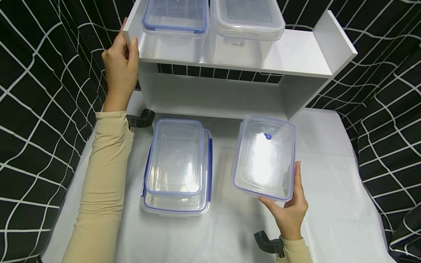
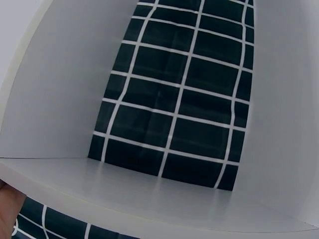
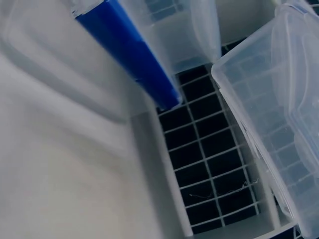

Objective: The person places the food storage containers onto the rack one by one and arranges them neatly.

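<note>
At the upper left of the head view, my left hand (image 1: 121,65) grips the side panel of a white shelf unit (image 1: 217,91). Part of that hand (image 2: 10,209) shows beside a white board (image 2: 65,191) in the left wrist view. My right hand (image 1: 291,210) holds a clear food container (image 1: 263,157) by its near right corner, thumb at the front edge and fingers along the right side. Its lid has a pale violet rim and a small blue plug. The right hand is out of sight in the right wrist view, where a blue clip (image 3: 129,55) appears.
Two stacked clear containers (image 1: 177,157), the lower with blue side clips, lie on the white cloth-covered table (image 1: 342,190). On the shelf top stand a blue-rimmed container (image 1: 175,44) and a white-lidded one (image 1: 243,47). Black grid-patterned cloth (image 1: 39,120) surrounds the table.
</note>
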Demonstrator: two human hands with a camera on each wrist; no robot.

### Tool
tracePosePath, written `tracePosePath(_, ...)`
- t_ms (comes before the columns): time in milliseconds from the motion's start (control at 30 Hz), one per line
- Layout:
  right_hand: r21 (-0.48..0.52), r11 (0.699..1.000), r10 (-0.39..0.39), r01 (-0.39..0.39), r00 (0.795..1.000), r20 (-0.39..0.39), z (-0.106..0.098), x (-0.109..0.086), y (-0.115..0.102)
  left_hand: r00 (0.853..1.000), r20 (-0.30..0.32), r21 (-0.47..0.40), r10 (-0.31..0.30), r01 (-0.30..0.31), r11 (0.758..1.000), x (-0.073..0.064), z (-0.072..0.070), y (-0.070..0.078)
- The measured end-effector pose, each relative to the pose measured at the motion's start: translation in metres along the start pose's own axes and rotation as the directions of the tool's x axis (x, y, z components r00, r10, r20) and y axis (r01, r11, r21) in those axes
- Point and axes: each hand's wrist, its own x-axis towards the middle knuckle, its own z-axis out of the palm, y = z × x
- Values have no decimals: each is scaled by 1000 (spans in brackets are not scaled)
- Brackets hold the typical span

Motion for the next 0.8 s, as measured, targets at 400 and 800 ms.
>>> tracePosePath(400,100,993,-59,62,998,-34,4,10,-15,1000,-1,-15,-9,9,1000,1,-1,-1)
tracePosePath(800,171,978,-108,119,992,-71,13,19,-30,1000,0,8,-6,6,1000,-1,-1,-1)
